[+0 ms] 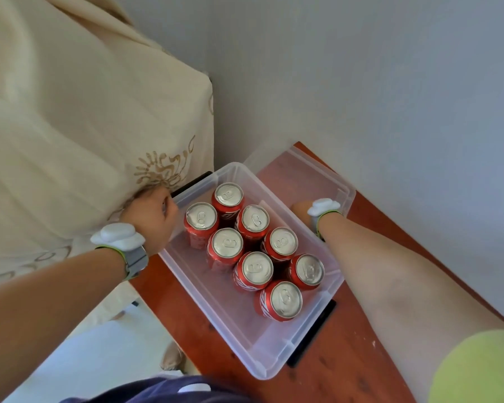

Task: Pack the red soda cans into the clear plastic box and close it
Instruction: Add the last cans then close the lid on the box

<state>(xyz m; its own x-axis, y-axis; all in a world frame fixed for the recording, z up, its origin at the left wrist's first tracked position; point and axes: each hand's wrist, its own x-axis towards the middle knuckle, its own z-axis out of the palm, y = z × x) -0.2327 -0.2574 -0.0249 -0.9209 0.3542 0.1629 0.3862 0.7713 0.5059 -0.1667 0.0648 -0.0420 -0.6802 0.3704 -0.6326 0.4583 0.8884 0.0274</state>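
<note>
A glossy reddish wooden desk (346, 359) carries the clear plastic box (216, 309), a rounded rectangular tub between both hands. Eight upright red soda cans (256, 269) with silver tops stand inside. The left hand (153, 219) curls closed on the box's rim; the right hand (301, 209), beyond its far wall by the translucent lid (312, 175), is too hidden to tell.

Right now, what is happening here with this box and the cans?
A person is packing red soda cans into a clear plastic box on a wooden table. Eight cans stand upright inside. The left hand grips the box's far-left edge; the right hand reaches the lid lying behind. The box is open.
</note>
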